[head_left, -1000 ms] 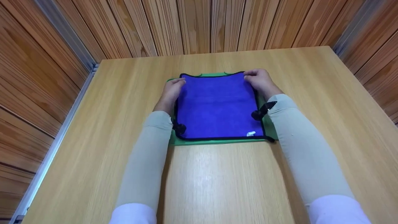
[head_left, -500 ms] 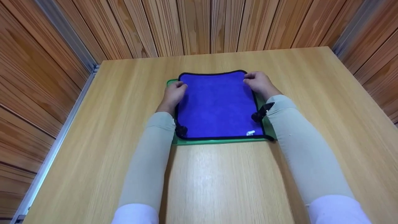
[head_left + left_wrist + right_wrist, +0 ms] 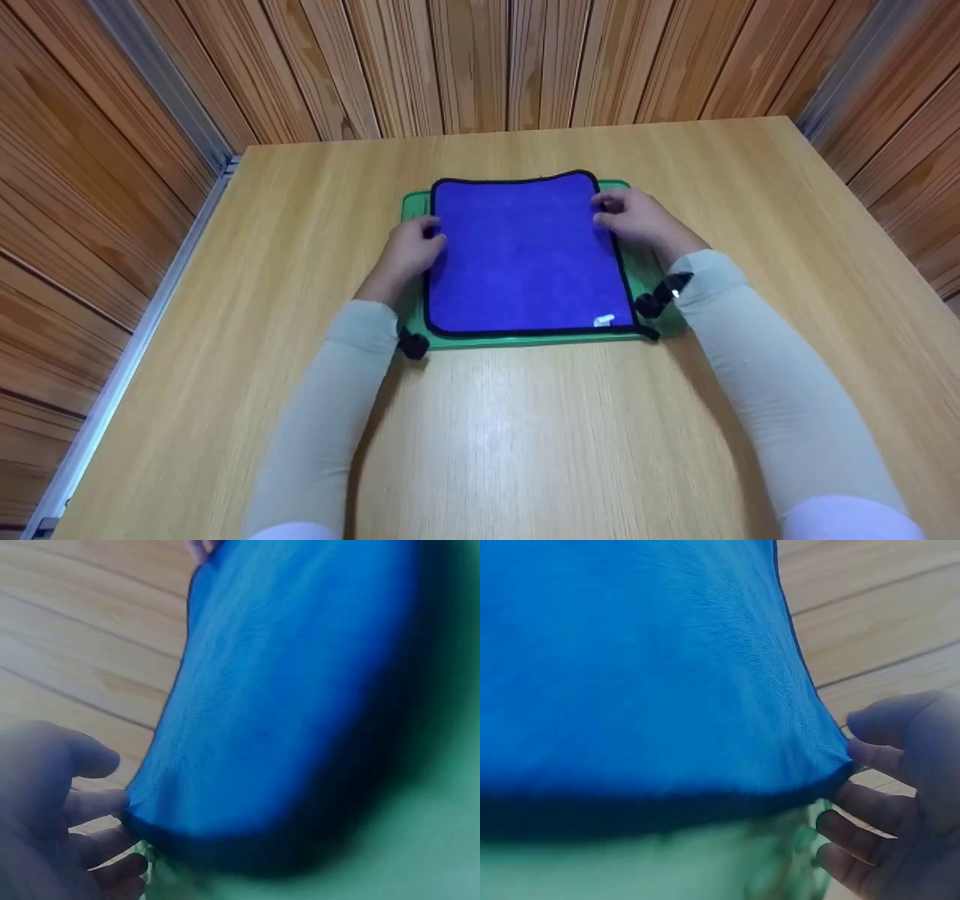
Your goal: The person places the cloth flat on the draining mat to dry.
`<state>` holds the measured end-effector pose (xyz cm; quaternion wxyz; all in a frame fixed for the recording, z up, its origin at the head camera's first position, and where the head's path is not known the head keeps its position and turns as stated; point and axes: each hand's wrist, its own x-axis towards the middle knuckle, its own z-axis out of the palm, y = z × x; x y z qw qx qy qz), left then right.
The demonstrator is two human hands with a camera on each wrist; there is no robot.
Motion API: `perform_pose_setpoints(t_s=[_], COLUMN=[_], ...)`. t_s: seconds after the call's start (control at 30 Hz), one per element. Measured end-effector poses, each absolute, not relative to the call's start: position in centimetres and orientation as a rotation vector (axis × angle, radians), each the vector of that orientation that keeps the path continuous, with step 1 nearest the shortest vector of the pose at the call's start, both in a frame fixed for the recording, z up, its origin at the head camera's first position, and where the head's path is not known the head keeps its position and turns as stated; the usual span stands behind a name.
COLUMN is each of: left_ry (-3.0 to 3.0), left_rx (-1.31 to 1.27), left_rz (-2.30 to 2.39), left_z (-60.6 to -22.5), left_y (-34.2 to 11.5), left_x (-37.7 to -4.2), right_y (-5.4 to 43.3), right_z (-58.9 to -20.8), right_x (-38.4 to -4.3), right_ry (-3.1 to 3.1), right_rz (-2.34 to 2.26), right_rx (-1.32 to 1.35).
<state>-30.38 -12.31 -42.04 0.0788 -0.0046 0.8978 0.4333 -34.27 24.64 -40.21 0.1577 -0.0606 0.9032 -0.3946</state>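
Observation:
A blue cloth (image 3: 521, 255) with black edging and a small white tag (image 3: 604, 320) lies spread over a flat green tray-like piece (image 3: 415, 204). My left hand (image 3: 407, 253) is at the cloth's left edge, thumb and fingers apart. At the right edge is my right hand (image 3: 639, 217), thumb likewise parted from the fingers. In the left wrist view, fingertips of the left hand (image 3: 52, 810) reach a far corner of the cloth (image 3: 255, 690). The right hand's fingertips (image 3: 862, 754) are at the opposite corner in the right wrist view.
The wooden table (image 3: 495, 435) surrounds the green piece. Wood-panelled walls (image 3: 480, 67) stand behind and at both sides. A small black device (image 3: 414, 343) sits at the left wrist, another black device (image 3: 660, 296) at the right.
Both hands have let go of the cloth's far corners, with thumbs parting from fingers, and moved back towards the person. The far edge lies over the green piece, whose far corners now show.

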Motion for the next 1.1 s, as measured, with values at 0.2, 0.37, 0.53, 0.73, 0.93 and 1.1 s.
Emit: perform_pose_setpoints(t_s=[0.2,0.37,0.53,0.73,0.93,1.1], left_ry=[2.609,2.596,2.571,2.635,2.694,2.682], left_rx=[0.085,0.163,0.156,0.182,0.216,0.196], left_rz=[1.232,1.239,1.230,1.148,1.056,0.986], left_z=[-41.8,-42.0,-42.0,-42.2,-42.2,-41.7], left_y=[-13.4,-14.1,-14.5,-14.7,-14.5,-14.0], left_x=[-26.7,-24.8,-23.5,-22.4,-21.8,-21.5], right_y=[26.1,26.4,26.7,27.4,27.9,28.1], right_z=[-40.5,-41.3,-42.2,-42.8,-42.9,-42.5], right_x=[-30.2,-26.9,-24.5,-23.2,-22.8,-22.7], right_ry=[2.619,2.627,2.647,2.675,2.686,2.679], right_rz=[-1.012,-1.031,-1.037,-1.047,-0.987,-0.944], right_rx=[-0.301,-0.356,-0.424,-0.516,-0.559,-0.550])
